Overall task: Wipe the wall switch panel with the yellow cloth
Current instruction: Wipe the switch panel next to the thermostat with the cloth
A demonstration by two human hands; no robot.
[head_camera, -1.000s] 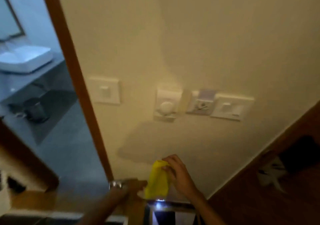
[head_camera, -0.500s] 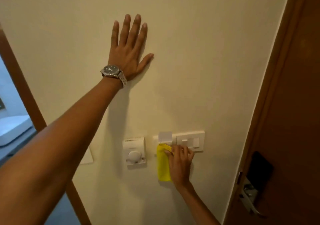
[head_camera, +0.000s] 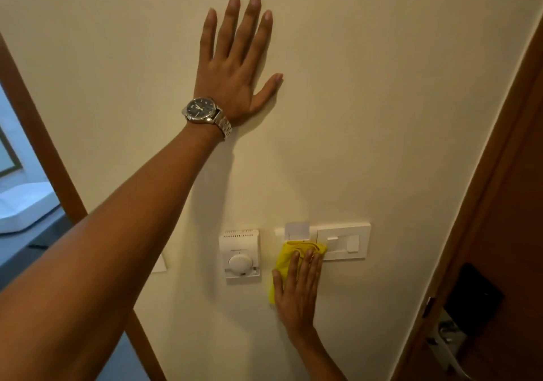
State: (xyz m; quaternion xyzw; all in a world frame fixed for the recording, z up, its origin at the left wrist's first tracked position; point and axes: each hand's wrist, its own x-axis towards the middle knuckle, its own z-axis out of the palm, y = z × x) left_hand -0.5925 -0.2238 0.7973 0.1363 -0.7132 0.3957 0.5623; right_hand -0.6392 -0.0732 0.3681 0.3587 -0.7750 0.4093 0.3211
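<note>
A white wall switch panel [head_camera: 343, 241] sits low on the cream wall, with a key-card slot holding a white card [head_camera: 297, 230] at its left end. My right hand [head_camera: 298, 289] presses the yellow cloth [head_camera: 286, 256] flat against the panel's left part, fingers straight on the cloth. The cloth hides the lower part of the card slot. My left hand [head_camera: 238, 66], with a metal wristwatch on the wrist, lies flat and open on the wall well above the panel, fingers spread.
A white thermostat with a round dial [head_camera: 240, 256] is mounted just left of the cloth. A brown door with a dark lock and metal handle [head_camera: 452, 342] stands at the right. A wooden door frame [head_camera: 44, 145] and a white basin [head_camera: 23, 207] are at the left.
The cloth went from being held low between both hands to pressed on the panel by my right hand. My left hand rose and settled flat on the wall. My right hand has opened flat.
</note>
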